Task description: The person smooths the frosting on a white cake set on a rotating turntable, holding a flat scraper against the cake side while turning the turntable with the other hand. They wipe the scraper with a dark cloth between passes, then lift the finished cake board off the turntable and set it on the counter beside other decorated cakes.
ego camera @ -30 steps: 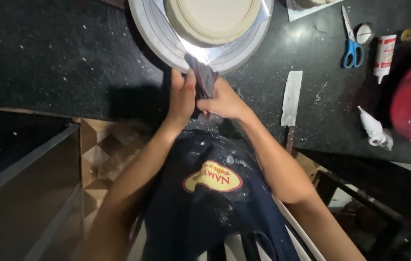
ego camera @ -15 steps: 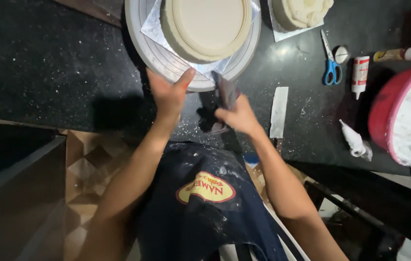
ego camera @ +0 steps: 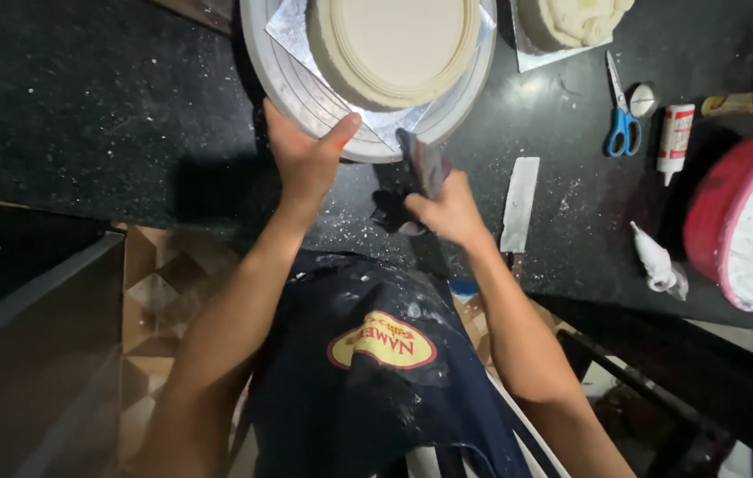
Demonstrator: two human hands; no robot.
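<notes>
The left hand [ego camera: 306, 159] is laid flat against the near rim of the white turntable [ego camera: 281, 84], fingers spread and the thumb raised against the rim's underside edge; nothing is clamped in it. Half a second ago the same hand was held a little lower, just below the rim — now it is pressed to it. The right hand [ego camera: 447, 208] is closed around a dark grey cloth [ego camera: 421, 164], the fingers curled tight on it, and the cloth's upper end is held up against the turntable's near edge, right of the left hand. A second ago both hands were bunched together over the cloth below the rim; they are now seen apart.

On the turntable a silver square board [ego camera: 292, 26] is carried, and on it a round cream-coloured cake [ego camera: 399, 44], smooth on top. The turntable stands at the far edge of the black counter [ego camera: 84, 106], which is dusted with white specks.

Just right of the right hand a flat metal scraper [ego camera: 518, 204] is laid on the counter. Farther right are found blue-handled scissors [ego camera: 620, 119], a small white tube [ego camera: 673, 137], a white piping bag [ego camera: 655, 261] and — at the right edge — a red bowl [ego camera: 748, 221] smeared inside with white cream. A dark blue apron [ego camera: 376, 372] is worn.
</notes>
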